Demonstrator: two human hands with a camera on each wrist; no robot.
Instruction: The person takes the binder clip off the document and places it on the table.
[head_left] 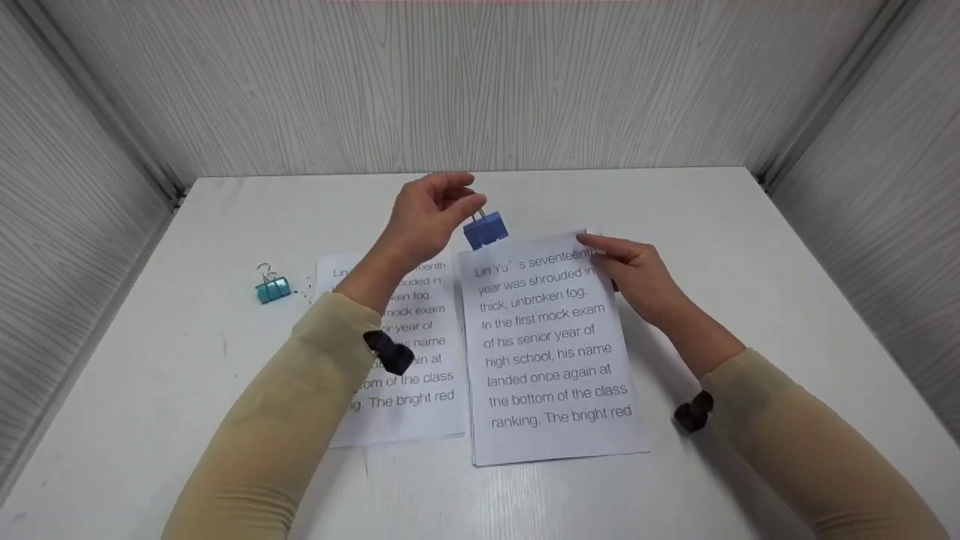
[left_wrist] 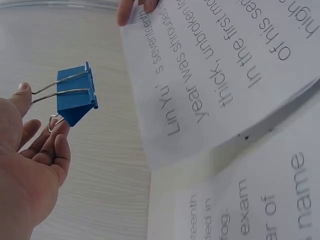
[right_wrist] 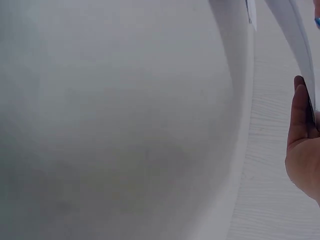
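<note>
My left hand (head_left: pixel 424 217) holds a blue binder clip (head_left: pixel 486 230) by its wire handles, close to the top left edge of a stack of printed sheets (head_left: pixel 555 352). In the left wrist view a gap shows between the binder clip (left_wrist: pixel 75 95) and the paper; the thumb is at one handle and the curled fingers at the other. My right hand (head_left: pixel 637 277) pinches the stack near its top right corner, thumb side on the front. From the right wrist view, that hand's fingers (right_wrist: pixel 299 107) lie behind the sheets, which stand bent up off the table.
A second printed stack (head_left: pixel 405 424) lies left of the held one, partly covered by my left forearm. Farther left is a teal binder clip (head_left: pixel 272 289) with its wire handles up. Wood-grained panels (head_left: pixel 480 90) wall in the white table (head_left: pixel 187 420) at the back and sides.
</note>
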